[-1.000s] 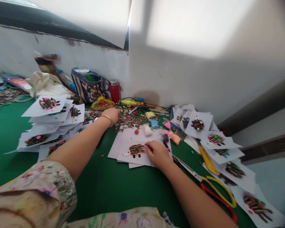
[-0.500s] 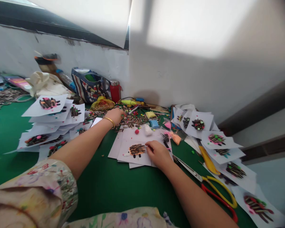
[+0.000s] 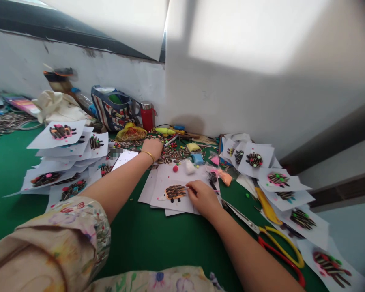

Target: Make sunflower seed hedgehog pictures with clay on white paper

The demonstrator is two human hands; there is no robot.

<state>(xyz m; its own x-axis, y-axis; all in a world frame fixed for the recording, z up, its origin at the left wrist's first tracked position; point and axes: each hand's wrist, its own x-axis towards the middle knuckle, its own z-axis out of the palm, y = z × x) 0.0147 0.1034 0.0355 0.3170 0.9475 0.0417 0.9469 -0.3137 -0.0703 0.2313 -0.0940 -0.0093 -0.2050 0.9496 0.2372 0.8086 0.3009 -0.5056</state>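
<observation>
My left hand (image 3: 152, 148), with a gold bangle at the wrist, reaches into a pile of striped sunflower seeds (image 3: 172, 155) near the wall. Its fingertips are hidden behind the back of the hand. My right hand (image 3: 204, 198) rests on a stack of white paper sheets (image 3: 150, 190), its fingers bent and drawn together. What they pinch, if anything, is hidden. Beside its fingertips, on the top sheet, lies a seed hedgehog (image 3: 175, 192) with an orange edge, white snout and black feet. A red ball (image 3: 175, 168) and a white clay lump (image 3: 190, 166) sit above it.
Finished seed pictures are piled at left (image 3: 61, 162) and right (image 3: 301, 219). Open scissors (image 3: 261, 231) and a yellow-handled cutter (image 3: 266, 205) lie right of my hand. A phone (image 3: 124, 159), blue clay (image 3: 197, 158), a red flask (image 3: 147, 115) and a striped bag (image 3: 115, 107) stand around.
My left hand has shifted slightly right over the seeds, and more of the phone beside its wrist shows, its screen lit. My right hand and the hedgehog sheet stay put.
</observation>
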